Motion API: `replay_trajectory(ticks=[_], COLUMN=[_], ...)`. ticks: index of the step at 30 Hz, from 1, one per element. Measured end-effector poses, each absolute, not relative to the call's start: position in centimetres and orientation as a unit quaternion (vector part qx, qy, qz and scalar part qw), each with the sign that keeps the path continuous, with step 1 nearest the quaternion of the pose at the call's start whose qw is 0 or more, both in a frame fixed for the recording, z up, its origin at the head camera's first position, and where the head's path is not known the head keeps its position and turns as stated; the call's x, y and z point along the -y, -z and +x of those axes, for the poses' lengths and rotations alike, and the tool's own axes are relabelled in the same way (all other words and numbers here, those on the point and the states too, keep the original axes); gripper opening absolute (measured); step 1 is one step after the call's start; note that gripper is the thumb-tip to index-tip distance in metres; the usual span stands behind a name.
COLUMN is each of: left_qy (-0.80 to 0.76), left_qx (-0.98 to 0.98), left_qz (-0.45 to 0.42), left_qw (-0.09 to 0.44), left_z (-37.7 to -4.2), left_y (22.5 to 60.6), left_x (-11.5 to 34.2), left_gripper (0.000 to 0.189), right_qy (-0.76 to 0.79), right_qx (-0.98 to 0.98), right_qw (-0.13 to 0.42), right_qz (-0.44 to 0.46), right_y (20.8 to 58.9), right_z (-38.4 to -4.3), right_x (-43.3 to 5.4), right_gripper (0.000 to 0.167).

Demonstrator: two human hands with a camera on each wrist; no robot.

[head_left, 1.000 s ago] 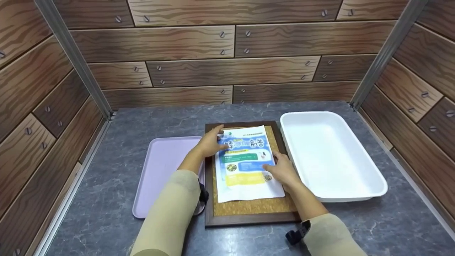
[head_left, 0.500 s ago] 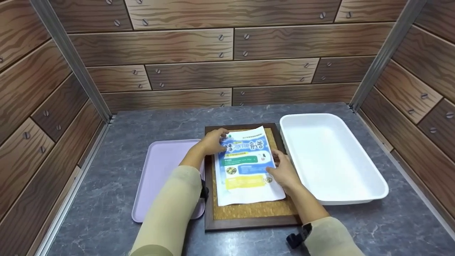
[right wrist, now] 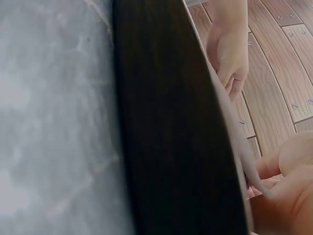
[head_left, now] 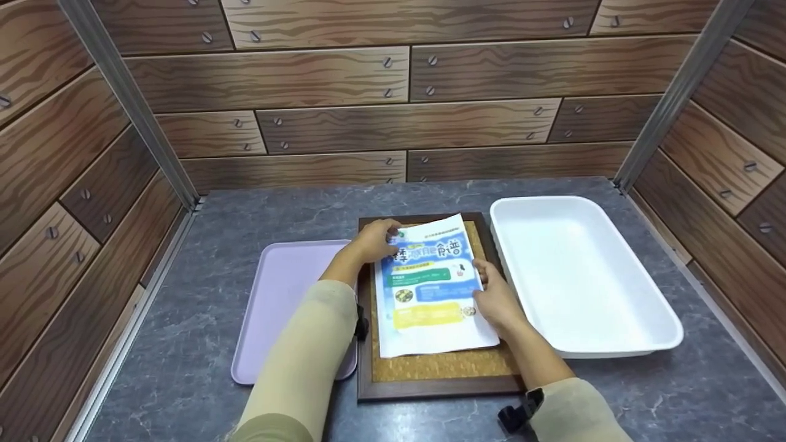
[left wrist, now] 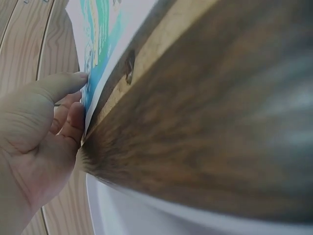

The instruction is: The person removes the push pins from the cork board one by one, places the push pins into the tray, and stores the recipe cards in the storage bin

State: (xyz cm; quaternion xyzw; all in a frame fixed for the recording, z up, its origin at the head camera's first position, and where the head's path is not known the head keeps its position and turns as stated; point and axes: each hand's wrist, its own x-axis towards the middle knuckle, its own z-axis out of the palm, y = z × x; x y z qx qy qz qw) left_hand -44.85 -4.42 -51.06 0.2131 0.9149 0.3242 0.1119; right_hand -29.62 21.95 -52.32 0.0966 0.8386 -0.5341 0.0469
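Note:
A printed paper sheet (head_left: pixel 427 331) with blue, green and yellow blocks lies over a cork board (head_left: pixel 430 367) in a dark brown frame (head_left: pixel 442 389). My left hand (head_left: pixel 376 240) pinches the sheet's upper left edge, and in the left wrist view its thumb (left wrist: pixel 66 84) lies on the printed face with the fingers at the edge. On the other side my right hand (head_left: pixel 498 302) pinches the sheet's right edge, below the middle. In the right wrist view that edge of the paper (right wrist: pixel 237 132) curves up off the frame.
Left of the frame lies a lilac tray (head_left: pixel 276 294), partly covered by my left sleeve (head_left: pixel 307 350). A deep white plastic tub (head_left: pixel 577 276) stands close along the frame's right side. Wood-patterned walls (head_left: pixel 344 126) enclose the grey marbled table (head_left: pixel 196 319).
Both hands have closed in on the sheet's edges, the right thumb drawing back from its face to the right edge. The sheet has shifted very slightly; frame, tray and tub stay put.

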Motion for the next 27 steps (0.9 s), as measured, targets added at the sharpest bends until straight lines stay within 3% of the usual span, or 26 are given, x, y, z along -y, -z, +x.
replay_trajectory(ticks=[27], left_qy=[-0.342], left_qx=[-0.924], left_qz=[0.144], left_qw=[0.089], left_z=[-45.75], left_y=[51.48], left_x=[3.41], left_gripper=[0.022], right_qy=[0.55], right_qx=[-0.827], right_qw=[0.088], right_qz=[0.077], right_y=[52.45], right_z=[-29.45], right_x=[-22.16], right_gripper=[0.076])
